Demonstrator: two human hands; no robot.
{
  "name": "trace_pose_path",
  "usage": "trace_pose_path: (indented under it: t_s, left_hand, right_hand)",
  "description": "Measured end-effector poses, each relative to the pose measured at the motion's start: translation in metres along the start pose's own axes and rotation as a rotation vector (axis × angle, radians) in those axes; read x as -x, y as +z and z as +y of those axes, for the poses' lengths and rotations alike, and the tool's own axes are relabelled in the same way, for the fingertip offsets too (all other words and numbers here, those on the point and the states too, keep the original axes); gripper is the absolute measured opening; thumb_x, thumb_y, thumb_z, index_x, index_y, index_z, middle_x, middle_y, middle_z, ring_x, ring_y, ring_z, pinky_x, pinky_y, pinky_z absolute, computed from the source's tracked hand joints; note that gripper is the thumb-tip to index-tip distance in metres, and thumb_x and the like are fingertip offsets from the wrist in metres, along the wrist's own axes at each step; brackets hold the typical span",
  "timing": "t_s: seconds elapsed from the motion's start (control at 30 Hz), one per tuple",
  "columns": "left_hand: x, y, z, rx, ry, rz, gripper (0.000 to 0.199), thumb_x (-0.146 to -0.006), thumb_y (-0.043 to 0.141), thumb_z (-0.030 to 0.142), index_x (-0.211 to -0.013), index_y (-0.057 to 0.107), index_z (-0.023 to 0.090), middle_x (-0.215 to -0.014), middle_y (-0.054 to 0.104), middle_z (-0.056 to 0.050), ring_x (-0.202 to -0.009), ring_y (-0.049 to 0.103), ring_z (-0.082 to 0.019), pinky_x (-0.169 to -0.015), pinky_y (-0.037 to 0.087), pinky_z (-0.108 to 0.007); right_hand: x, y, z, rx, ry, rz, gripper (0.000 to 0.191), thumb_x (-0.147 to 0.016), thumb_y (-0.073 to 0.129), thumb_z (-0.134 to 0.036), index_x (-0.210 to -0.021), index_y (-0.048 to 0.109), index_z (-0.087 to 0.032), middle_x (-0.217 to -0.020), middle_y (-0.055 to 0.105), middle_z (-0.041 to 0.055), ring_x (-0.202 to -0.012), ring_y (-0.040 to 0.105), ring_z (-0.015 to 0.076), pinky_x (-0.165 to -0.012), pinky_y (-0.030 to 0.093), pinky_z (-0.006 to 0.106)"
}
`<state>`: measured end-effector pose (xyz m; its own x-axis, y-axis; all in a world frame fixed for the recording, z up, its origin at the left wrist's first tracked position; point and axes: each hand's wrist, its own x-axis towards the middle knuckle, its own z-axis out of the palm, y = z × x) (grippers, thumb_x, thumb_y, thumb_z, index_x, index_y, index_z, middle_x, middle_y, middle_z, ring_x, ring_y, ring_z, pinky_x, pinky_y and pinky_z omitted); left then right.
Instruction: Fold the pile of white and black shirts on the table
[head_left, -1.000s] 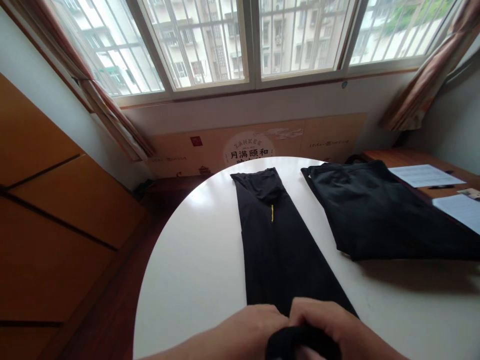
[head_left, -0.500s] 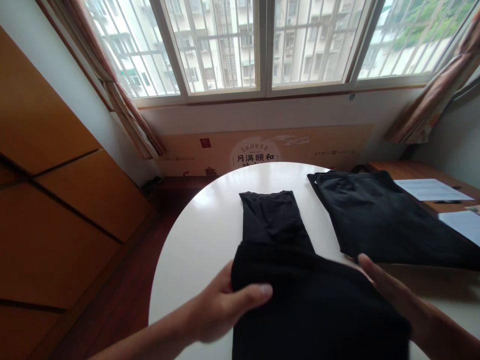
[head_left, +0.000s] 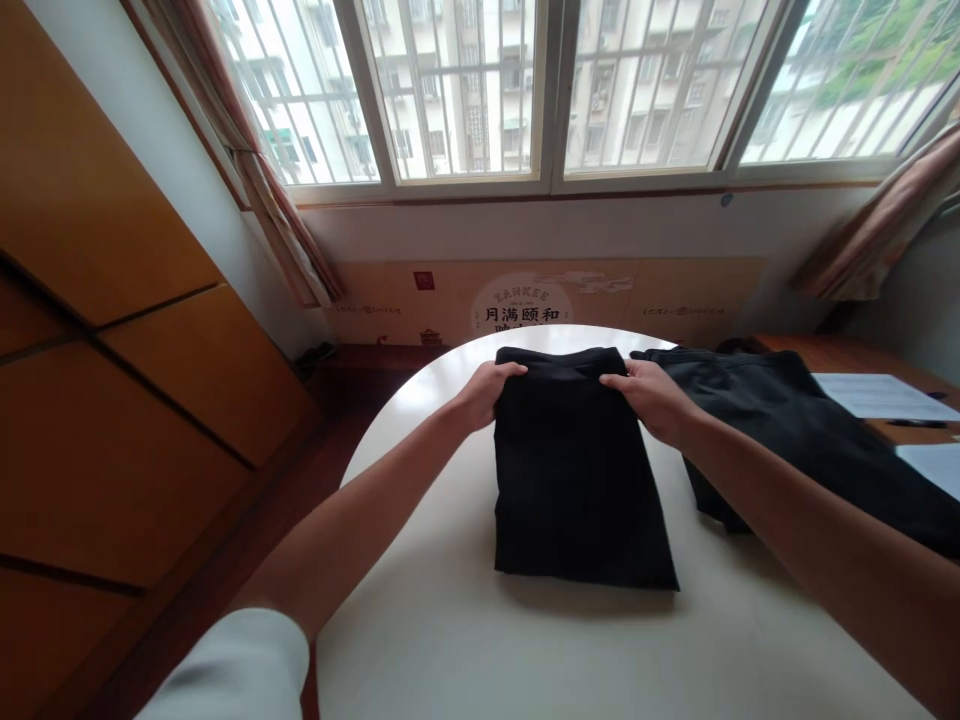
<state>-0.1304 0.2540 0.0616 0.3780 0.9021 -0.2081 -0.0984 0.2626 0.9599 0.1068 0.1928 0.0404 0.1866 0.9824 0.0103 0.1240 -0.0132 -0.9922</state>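
Observation:
A pair of black trousers (head_left: 574, 470), folded into a narrow block, lies on the round white table (head_left: 420, 600) in front of me. At the block's far left corner, my left hand (head_left: 482, 394) is closed on the fabric, thumb on top and fingers hidden at the side. My right hand (head_left: 660, 402) grips the far right corner in the same way. To the right, partly behind my right forearm, are more black trousers (head_left: 765, 400), spread flatter and hanging over toward the right.
A brown wooden desk (head_left: 810, 350) with white papers (head_left: 885, 396) and a black pen (head_left: 916, 424) stands at the right. Orange-brown cabinets (head_left: 172, 380) line the left. Beyond the table are a printed board (head_left: 675, 290), barred windows and curtains (head_left: 277, 220).
Both hands have moved away from me to the table's far side, carrying the near part of the black trousers over the far part. The trousers are now folded shorter.

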Motion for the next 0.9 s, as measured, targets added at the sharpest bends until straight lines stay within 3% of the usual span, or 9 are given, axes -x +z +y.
trace_pose_path:
  t_s: [0.13, 0.27, 0.43, 0.5, 0.6, 0.67, 0.73, 0.8, 0.9]
  left_hand:
    - [-0.029, -0.007, -0.017, -0.16, -0.14, 0.101, 0.009, -0.089, 0.07, 0.021, -0.087, 0.067, 0.013, -0.079, 0.072, -0.007, -0.074, 0.069, -0.017, -0.065, 0.056, -0.025]
    - [-0.012, -0.023, -0.035, -0.428, -0.17, 0.034, 0.031, -0.084, 0.077, 0.032, -0.107, 0.064, 0.016, -0.094, 0.073, -0.007, -0.083, 0.07, -0.022, -0.062, 0.053, -0.027]
    - [0.012, -0.035, -0.05, -0.455, -0.122, 0.072, 0.056, -0.084, 0.07, 0.021, -0.134, 0.044, 0.015, -0.107, 0.069, -0.012, -0.092, 0.07, -0.025, -0.067, 0.055, -0.03]
    - [0.019, -0.032, -0.053, -0.562, -0.041, 0.091, 0.06, -0.085, 0.067, 0.018, -0.138, 0.04, 0.014, -0.114, 0.067, -0.015, -0.094, 0.07, -0.025, -0.075, 0.057, -0.035]
    - [0.031, -0.022, -0.052, -0.867, 0.348, 0.161, 0.059, -0.087, 0.06, 0.014, -0.143, 0.041, 0.014, -0.135, 0.06, -0.02, -0.115, 0.065, -0.03, -0.101, 0.052, -0.047]
    - [0.032, -0.014, -0.05, -1.029, 0.613, 0.102, 0.051, -0.091, 0.052, 0.011, -0.142, 0.047, 0.016, -0.147, 0.056, -0.019, -0.133, 0.056, -0.031, -0.115, 0.042, -0.049]
    - [0.023, -0.006, -0.049, -1.107, 0.721, -0.06, 0.046, -0.096, 0.043, 0.01, -0.139, 0.054, 0.018, -0.153, 0.055, -0.015, -0.142, 0.051, -0.029, -0.12, 0.035, -0.048]
    - [0.004, 0.004, -0.052, -1.165, 0.707, -0.251, 0.044, -0.102, 0.039, 0.014, -0.142, 0.057, 0.02, -0.158, 0.053, -0.012, -0.147, 0.048, -0.027, -0.122, 0.032, -0.047]
    - [-0.03, 0.02, -0.062, -1.31, 0.61, -0.465, 0.047, -0.107, 0.042, 0.033, -0.152, 0.052, 0.022, -0.165, 0.045, -0.011, -0.155, 0.038, -0.028, -0.127, 0.022, -0.049]
  right_hand:
    - [-0.036, 0.006, 0.032, 0.225, -0.024, 0.078, 0.015, -0.074, 0.063, -0.024, -0.08, 0.071, -0.013, -0.07, 0.071, 0.0057, -0.071, 0.066, 0.0218, -0.06, 0.05, 0.029]
    - [-0.047, 0.005, 0.052, 0.362, -0.053, 0.061, 0.018, -0.08, 0.061, -0.025, -0.083, 0.074, -0.013, -0.08, 0.074, 0.0059, -0.078, 0.066, 0.0214, -0.065, 0.048, 0.028]
    - [-0.06, 0.002, 0.049, 0.556, -0.002, 0.086, 0.024, -0.086, 0.062, -0.026, -0.095, 0.074, -0.007, -0.087, 0.075, 0.0137, -0.085, 0.068, 0.0274, -0.074, 0.051, 0.033]
    - [-0.052, 0.008, 0.039, 0.675, -0.042, 0.153, 0.039, -0.087, 0.063, -0.026, -0.117, 0.07, -0.002, -0.106, 0.074, 0.0223, -0.103, 0.067, 0.0352, -0.089, 0.051, 0.041]
    - [-0.009, 0.029, 0.025, 0.978, -0.323, 0.177, 0.063, -0.095, 0.058, -0.03, -0.149, 0.049, 0.001, -0.138, 0.061, 0.0315, -0.131, 0.055, 0.0439, -0.108, 0.042, 0.055]
    - [0.034, 0.047, 0.023, 1.073, -0.511, -0.029, 0.06, -0.102, 0.049, -0.036, -0.151, 0.049, -0.002, -0.148, 0.056, 0.0294, -0.141, 0.048, 0.0419, -0.118, 0.035, 0.058]
    - [0.076, 0.064, 0.027, 1.064, -0.609, -0.315, 0.064, -0.103, 0.047, -0.042, -0.157, 0.045, -0.007, -0.162, 0.046, 0.0237, -0.153, 0.036, 0.0384, -0.127, 0.023, 0.059]
    - [0.109, 0.074, 0.031, 1.01, -0.623, -0.551, 0.075, -0.102, 0.05, -0.048, -0.165, 0.034, -0.01, -0.169, 0.035, 0.0194, -0.159, 0.026, 0.0353, -0.13, 0.012, 0.06]
    - [0.133, 0.076, 0.029, 0.887, -0.602, -0.794, 0.091, -0.099, 0.053, -0.061, -0.169, 0.022, -0.011, -0.174, 0.02, 0.0173, -0.162, 0.016, 0.0342, -0.132, -0.001, 0.056]
